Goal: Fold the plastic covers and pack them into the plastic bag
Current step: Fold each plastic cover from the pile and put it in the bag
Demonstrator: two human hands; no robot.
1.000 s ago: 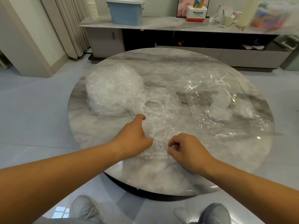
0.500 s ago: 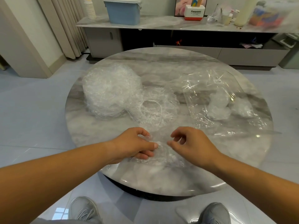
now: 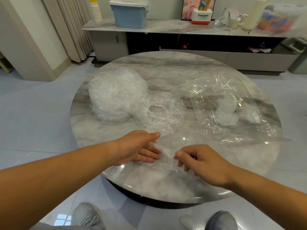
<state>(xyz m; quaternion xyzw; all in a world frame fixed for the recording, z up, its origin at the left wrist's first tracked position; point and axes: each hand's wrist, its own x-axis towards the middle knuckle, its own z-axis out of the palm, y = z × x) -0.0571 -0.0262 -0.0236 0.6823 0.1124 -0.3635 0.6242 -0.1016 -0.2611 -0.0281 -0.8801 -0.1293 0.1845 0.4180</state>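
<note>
One crumpled clear plastic cover lies near the front edge of the round marble table. My left hand holds its left side between thumb and fingers. My right hand pinches its right side with curled fingers. A stack of several covers sits at the table's left, and a single cover with a visible elastic ring lies flat beside it. At the right lies the clear plastic bag, with two folded covers inside.
Behind the table runs a low cabinet carrying a blue lidded box, paper cups, a Panasonic box and bottles. Curtains hang at the back left. My two shoes show on the tiled floor below the table edge.
Both hands drew one cover away from the flat one toward the front edge. It is now bunched between them, with the right hand gripping where it earlier hovered.
</note>
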